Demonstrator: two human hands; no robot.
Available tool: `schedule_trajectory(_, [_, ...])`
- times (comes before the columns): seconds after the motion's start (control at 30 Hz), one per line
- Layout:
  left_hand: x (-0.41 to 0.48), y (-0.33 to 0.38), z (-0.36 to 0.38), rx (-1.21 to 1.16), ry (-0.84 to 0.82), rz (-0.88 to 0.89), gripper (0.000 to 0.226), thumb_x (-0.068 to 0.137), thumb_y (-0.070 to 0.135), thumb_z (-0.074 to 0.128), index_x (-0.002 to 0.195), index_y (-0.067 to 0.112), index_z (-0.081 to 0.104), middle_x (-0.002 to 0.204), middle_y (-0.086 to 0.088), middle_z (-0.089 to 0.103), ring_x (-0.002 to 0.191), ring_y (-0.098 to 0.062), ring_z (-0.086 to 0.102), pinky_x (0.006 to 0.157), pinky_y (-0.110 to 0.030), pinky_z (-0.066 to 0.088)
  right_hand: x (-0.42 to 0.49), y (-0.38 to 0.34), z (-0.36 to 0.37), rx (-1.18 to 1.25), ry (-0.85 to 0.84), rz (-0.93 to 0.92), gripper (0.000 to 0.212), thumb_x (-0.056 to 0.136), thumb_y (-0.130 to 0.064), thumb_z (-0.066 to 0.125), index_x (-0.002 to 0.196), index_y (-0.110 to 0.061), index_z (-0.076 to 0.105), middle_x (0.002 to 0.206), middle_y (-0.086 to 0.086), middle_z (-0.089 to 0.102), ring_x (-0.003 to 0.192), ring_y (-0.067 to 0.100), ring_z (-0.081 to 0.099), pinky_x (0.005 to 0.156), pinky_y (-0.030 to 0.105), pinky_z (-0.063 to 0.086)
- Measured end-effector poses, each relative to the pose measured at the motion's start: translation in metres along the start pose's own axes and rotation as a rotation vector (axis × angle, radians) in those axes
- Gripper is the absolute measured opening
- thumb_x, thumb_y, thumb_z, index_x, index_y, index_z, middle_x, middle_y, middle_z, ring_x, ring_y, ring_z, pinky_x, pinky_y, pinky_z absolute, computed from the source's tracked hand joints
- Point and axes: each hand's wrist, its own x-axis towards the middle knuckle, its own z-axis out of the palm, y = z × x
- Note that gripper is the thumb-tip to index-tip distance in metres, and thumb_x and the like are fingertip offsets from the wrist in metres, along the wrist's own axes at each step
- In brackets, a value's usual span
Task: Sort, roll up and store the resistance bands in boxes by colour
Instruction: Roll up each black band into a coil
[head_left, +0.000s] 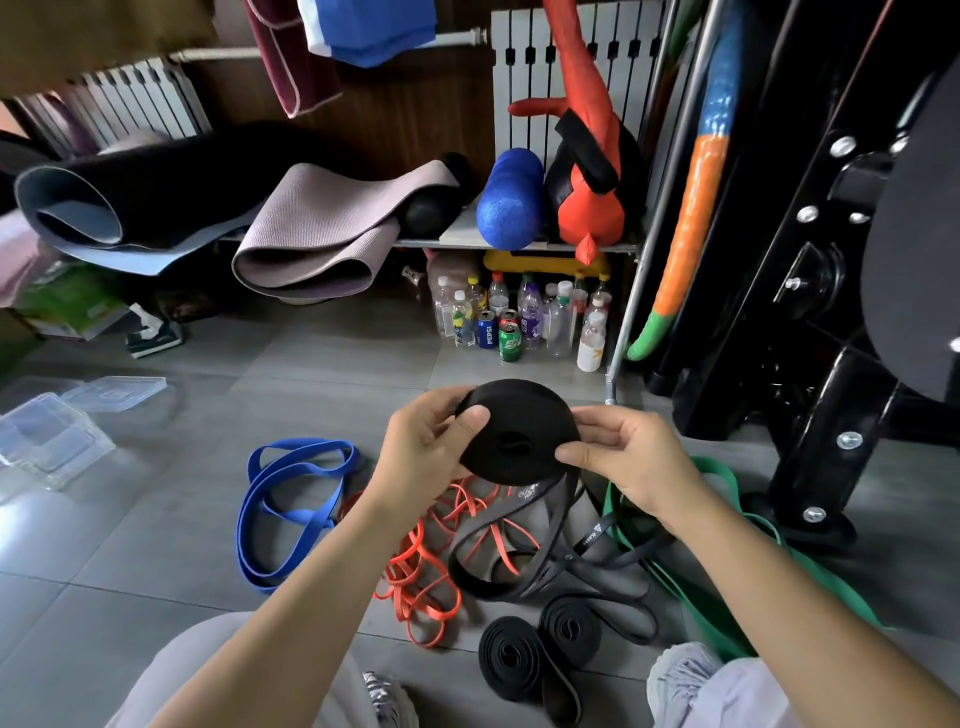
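A black resistance band wound into a thick roll (519, 423) is held above the floor. My left hand (423, 452) grips its left side with the thumb on top. My right hand (628, 457) pinches its right edge, and the band's loose tail hangs down to the floor. Below lie loose black bands (545, 561), orange bands (421, 571), a blue band (291, 499) and a green band (727, 571). Two rolled black bands (540, 649) rest near my feet. Clear plastic boxes (47, 436) and a lid (117, 392) sit at the left.
A low shelf holds yoga mats (311, 234), a blue foam roller (509, 200) and a red punching dummy (587, 171). Bottles and cans (519, 322) stand under it. A black weight machine (831, 312) fills the right side. My shoes (680, 670) are at the bottom.
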Motion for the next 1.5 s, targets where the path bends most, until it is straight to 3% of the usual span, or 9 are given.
schedule_trajectory(0.2, [-0.001,-0.006,0.01,-0.121,-0.096,-0.135,0.016,0.094,0.013,0.052,0.108,0.018,0.058,0.105,-0.007,0.066,0.099,-0.025,0.065,0.069,-0.03,0.058,-0.001,-0.004,-0.008,0.039,0.034,-0.03,0.036,0.073,0.01,0.07,0.084,-0.023,0.066,0.07,-0.017,0.071,0.072,-0.003,0.067,0.069,0.01,0.051])
schedule_trajectory(0.33, [0.001,-0.016,0.008,0.605,-0.112,0.194,0.06,0.085,0.024,0.067,0.137,0.029,0.038,0.128,0.004,0.046,0.115,-0.012,0.048,0.089,-0.028,0.048,0.0,-0.002,-0.007,-0.073,0.044,-0.019,0.039,0.069,0.003,0.077,0.085,-0.03,0.065,0.079,-0.014,0.071,0.076,0.0,0.068,0.08,0.02,0.053])
schedule_trajectory(0.47, [-0.007,-0.023,0.017,0.982,-0.225,0.518,0.071,0.083,0.023,0.066,0.141,0.04,0.029,0.129,0.001,0.046,0.112,-0.024,0.051,0.077,-0.037,0.053,0.0,0.001,-0.006,-0.158,0.013,-0.014,0.038,0.068,0.0,0.079,0.085,-0.032,0.066,0.084,-0.013,0.07,0.077,-0.001,0.067,0.086,0.026,0.054])
schedule_trajectory(0.57, [-0.002,-0.02,0.019,0.833,-0.182,0.425,0.056,0.087,0.013,0.059,0.137,0.034,0.045,0.117,-0.001,0.053,0.102,-0.023,0.056,0.079,-0.034,0.051,-0.001,0.004,-0.004,-0.15,0.0,-0.016,0.038,0.068,-0.003,0.079,0.09,-0.033,0.068,0.091,-0.009,0.071,0.087,0.006,0.069,0.09,0.031,0.053])
schedule_trajectory(0.77, [0.003,-0.012,0.013,0.56,-0.119,0.29,0.055,0.087,0.007,0.061,0.127,0.043,0.05,0.105,0.01,0.05,0.098,-0.008,0.051,0.08,0.001,0.034,-0.003,-0.002,-0.01,-0.017,0.037,-0.015,0.038,0.065,-0.006,0.078,0.09,-0.032,0.066,0.081,-0.019,0.072,0.086,0.0,0.068,0.085,0.021,0.053])
schedule_trajectory(0.97, [0.003,-0.002,0.012,0.115,0.034,0.175,0.063,0.085,-0.003,0.061,0.112,0.053,0.05,0.112,0.009,0.06,0.108,-0.014,0.059,0.091,-0.04,0.052,-0.004,-0.005,-0.012,0.109,0.075,-0.051,0.035,0.068,-0.001,0.073,0.091,-0.026,0.067,0.08,-0.015,0.073,0.082,-0.001,0.068,0.075,0.012,0.05])
schedule_trajectory(1.23, [-0.01,-0.011,0.033,-0.338,-0.027,-0.077,0.044,0.089,-0.003,0.055,0.113,0.034,0.048,0.115,-0.01,0.056,0.098,-0.021,0.065,0.069,-0.043,0.058,0.001,-0.01,-0.013,0.393,0.079,0.075,0.025,0.079,0.009,0.06,0.097,-0.008,0.064,0.075,-0.005,0.074,0.07,0.005,0.069,0.059,0.017,0.053])
schedule_trajectory(1.4, [0.001,-0.012,0.024,-0.059,-0.083,-0.134,0.035,0.088,0.007,0.061,0.105,0.033,0.044,0.115,-0.003,0.056,0.101,-0.021,0.062,0.076,-0.048,0.057,0.002,-0.01,-0.013,0.252,0.108,0.034,0.026,0.072,0.007,0.071,0.086,-0.014,0.066,0.071,-0.005,0.073,0.068,0.004,0.068,0.063,0.015,0.053])
schedule_trajectory(1.5, [0.007,-0.01,0.016,0.343,-0.064,0.015,0.043,0.082,0.018,0.071,0.114,0.031,0.045,0.106,0.023,0.051,0.103,-0.011,0.055,0.083,-0.026,0.052,0.003,-0.008,-0.012,0.068,0.109,0.003,0.034,0.067,0.003,0.077,0.084,-0.024,0.066,0.073,-0.009,0.071,0.071,0.003,0.067,0.073,0.016,0.053])
